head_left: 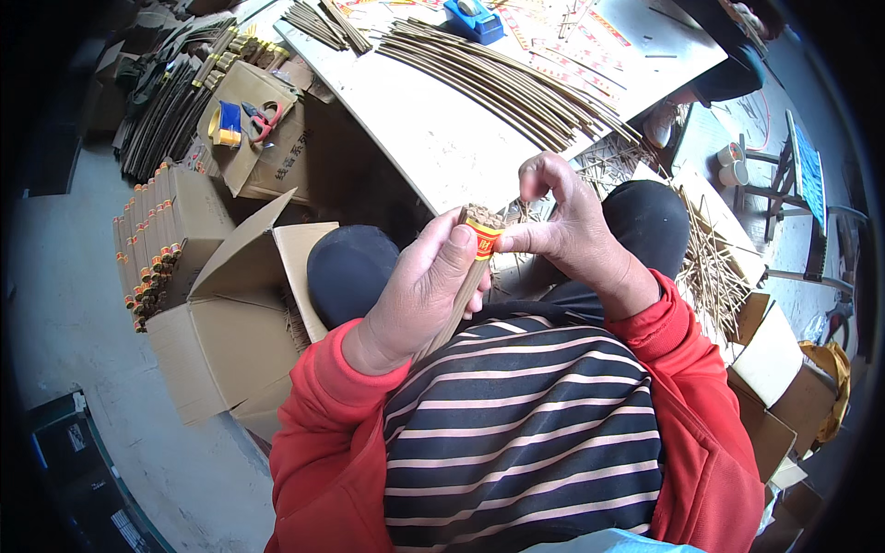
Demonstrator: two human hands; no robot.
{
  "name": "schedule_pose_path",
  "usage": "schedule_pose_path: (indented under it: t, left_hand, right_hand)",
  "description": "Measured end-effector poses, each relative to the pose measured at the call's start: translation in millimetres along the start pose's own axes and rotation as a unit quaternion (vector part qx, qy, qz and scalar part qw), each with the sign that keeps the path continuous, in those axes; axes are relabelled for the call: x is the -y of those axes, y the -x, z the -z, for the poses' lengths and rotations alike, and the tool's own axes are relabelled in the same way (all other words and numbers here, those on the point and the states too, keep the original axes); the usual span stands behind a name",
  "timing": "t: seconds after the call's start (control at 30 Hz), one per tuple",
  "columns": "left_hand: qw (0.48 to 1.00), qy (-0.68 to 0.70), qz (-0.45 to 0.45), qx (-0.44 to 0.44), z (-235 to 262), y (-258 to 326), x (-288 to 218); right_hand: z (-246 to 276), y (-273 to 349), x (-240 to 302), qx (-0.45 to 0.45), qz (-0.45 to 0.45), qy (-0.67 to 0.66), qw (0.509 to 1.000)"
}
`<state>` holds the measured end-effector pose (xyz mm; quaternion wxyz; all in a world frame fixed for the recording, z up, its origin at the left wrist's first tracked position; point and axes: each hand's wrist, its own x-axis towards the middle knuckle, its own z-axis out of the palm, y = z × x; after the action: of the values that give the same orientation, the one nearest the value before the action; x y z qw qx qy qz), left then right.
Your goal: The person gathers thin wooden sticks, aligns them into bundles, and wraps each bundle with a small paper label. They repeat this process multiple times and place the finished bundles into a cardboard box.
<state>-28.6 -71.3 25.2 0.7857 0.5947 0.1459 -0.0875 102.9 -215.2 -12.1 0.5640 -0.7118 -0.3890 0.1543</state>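
A bundle of brown incense sticks (449, 320) slants across my lap, its end up near the table's edge. Around its upper part runs a red and yellow paper label (483, 238). My left hand (426, 276) is wrapped round the bundle just below the end, its thumb pressed on the label's left side. The thumb of my right hand (576, 221) touches the label's right edge. The other right fingers are curled up and away from the bundle, with a gap between them and the thumb.
Loose incense sticks (502, 83) and a blue tape dispenser (475, 20) lie on the white table (387, 111). Red-handled scissors (265, 120) rest on a carton at left. An open cardboard box (230, 341) stands by my left knee, labelled bundles (147, 240) beyond. Scattered sticks (710, 267) lie at right.
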Motion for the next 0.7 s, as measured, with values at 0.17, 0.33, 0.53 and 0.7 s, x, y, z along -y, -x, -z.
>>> schedule_pose_path:
  t: [0.17,0.33,0.53,0.7]
  left_hand:
    - [0.997,-0.069,-0.03,-0.027,-7.6,0.4,4.8]
    - [0.99,-0.126,-0.064,-0.005,-10.1,0.2,7.9]
    - [0.989,-0.121,-0.068,0.047,-13.5,-1.2,6.6]
    - [0.989,-0.098,-0.056,0.098,-9.4,-4.4,7.8]
  right_hand:
    - [3.1,12.7,19.8,0.056,-0.113,-0.116,0.985]
    - [13.2,15.1,29.7,0.13,-0.218,-0.135,0.958]
    - [20.1,11.9,18.9,0.232,-0.175,-0.272,0.917]
    - [29.3,0.6,13.1,0.328,-0.133,-0.305,0.884]
